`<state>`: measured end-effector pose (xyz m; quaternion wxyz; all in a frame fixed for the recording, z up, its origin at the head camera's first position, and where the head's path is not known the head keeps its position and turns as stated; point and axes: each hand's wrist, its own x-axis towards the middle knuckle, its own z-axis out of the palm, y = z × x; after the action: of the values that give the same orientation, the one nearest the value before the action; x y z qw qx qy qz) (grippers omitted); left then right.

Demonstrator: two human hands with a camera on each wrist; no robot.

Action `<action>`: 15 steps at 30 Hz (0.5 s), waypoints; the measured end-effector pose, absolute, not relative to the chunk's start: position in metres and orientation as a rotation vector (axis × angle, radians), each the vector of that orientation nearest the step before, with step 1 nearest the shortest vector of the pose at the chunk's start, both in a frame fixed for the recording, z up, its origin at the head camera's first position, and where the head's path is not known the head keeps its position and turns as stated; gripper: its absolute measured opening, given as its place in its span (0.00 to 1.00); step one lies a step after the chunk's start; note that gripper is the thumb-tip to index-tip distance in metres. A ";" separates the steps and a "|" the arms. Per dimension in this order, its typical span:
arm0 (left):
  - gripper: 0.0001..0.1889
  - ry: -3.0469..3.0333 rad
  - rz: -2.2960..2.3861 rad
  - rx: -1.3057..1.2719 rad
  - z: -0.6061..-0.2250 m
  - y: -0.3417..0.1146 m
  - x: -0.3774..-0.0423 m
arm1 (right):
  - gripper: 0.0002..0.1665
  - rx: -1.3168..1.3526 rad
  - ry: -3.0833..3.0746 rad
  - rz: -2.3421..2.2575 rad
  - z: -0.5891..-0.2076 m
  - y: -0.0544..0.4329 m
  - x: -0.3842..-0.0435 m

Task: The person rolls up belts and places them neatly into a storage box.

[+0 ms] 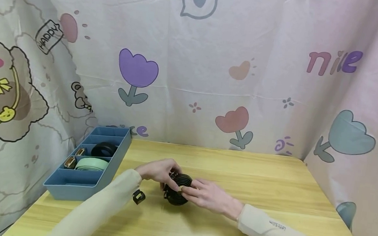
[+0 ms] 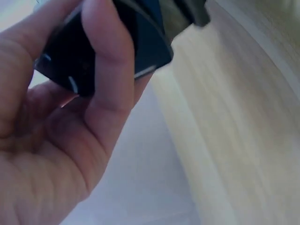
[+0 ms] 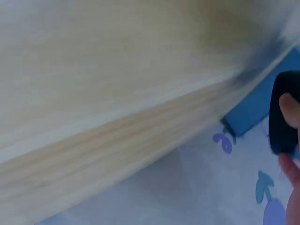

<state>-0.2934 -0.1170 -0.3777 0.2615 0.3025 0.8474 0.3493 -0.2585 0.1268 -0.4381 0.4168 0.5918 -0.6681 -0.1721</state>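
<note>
A black belt (image 1: pixel 183 179), wound into a tight coil, is held on edge between both hands above the middle of the table. My left hand (image 1: pixel 161 172) grips its left side near the metal buckle (image 1: pixel 173 175), thumb across the coil's face. In the left wrist view, fingers of the left hand (image 2: pixel 110 61) curl round the dark, glossy coil (image 2: pixel 70 61). From the right, my right hand (image 1: pixel 211 196) pinches the coil with its fingertips near the centre. The right wrist view shows only the fingertips (image 3: pixel 291 110) against the dark belt (image 3: pixel 280 126) at its edge.
A blue divided box (image 1: pixel 70 191) stands at the left of the wooden table (image 1: pixel 254 175). In its compartments lie a coiled mint-green belt (image 1: pixel 92 164) and a coiled black belt (image 1: pixel 104 150). A small black squarish piece (image 1: pixel 138 196) shows beside the left sleeve. A printed curtain (image 1: pixel 187 58) hangs behind.
</note>
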 end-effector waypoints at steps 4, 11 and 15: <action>0.16 2.407 0.931 0.886 -0.369 -0.123 -0.283 | 0.20 1.496 -1.616 -0.239 -0.434 0.126 -0.262; 0.19 2.469 0.959 0.947 -0.355 -0.138 -0.274 | 0.17 1.523 -1.559 0.032 -0.427 0.126 -0.267; 0.21 2.528 0.933 0.953 -0.346 -0.150 -0.272 | 0.15 1.495 -1.549 0.090 -0.425 0.129 -0.270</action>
<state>-0.2717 -0.1497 -0.3464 0.1411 0.3299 0.8757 0.3232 -0.2699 0.1293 -0.4247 0.4738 0.6110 -0.6331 0.0367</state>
